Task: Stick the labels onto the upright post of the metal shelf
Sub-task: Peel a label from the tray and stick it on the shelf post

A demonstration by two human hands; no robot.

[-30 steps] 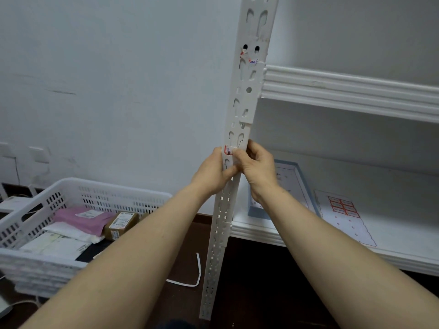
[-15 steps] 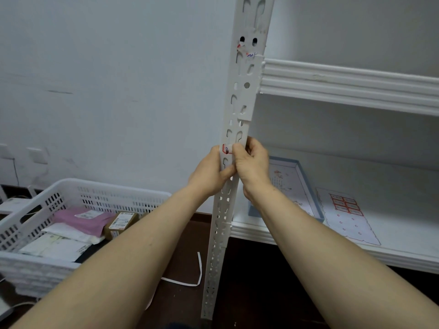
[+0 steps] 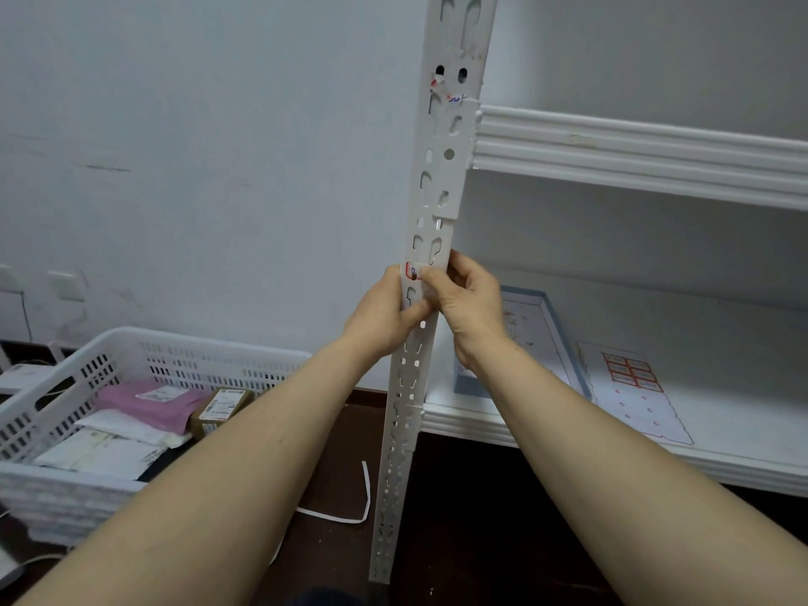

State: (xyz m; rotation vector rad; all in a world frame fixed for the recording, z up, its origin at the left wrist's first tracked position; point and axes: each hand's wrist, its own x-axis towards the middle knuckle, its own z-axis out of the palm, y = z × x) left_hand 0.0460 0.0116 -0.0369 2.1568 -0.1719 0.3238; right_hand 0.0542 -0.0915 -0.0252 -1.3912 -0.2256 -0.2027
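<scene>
The white slotted upright post (image 3: 441,177) of the metal shelf rises through the middle of the view. A small red-edged label (image 3: 412,270) lies on the post at hand height. My left hand (image 3: 382,310) wraps the post from the left, its thumb across the front just below the label. My right hand (image 3: 463,295) holds the post from the right, with its thumb pressing the label's right part. Higher up, a torn label remnant (image 3: 446,90) clings to the post. A sheet of red-framed labels (image 3: 632,377) lies on the lower shelf.
A white plastic crate (image 3: 131,356) with parcels stands on the floor at the left. A blue-framed board (image 3: 540,338) lies on the lower shelf (image 3: 721,457). An upper shelf beam (image 3: 634,155) juts right from the post. A white paper strip (image 3: 358,505) lies on the dark floor.
Both hands stay on the post at the label. The view has shifted slightly, and my right thumb has moved a little across the label.
</scene>
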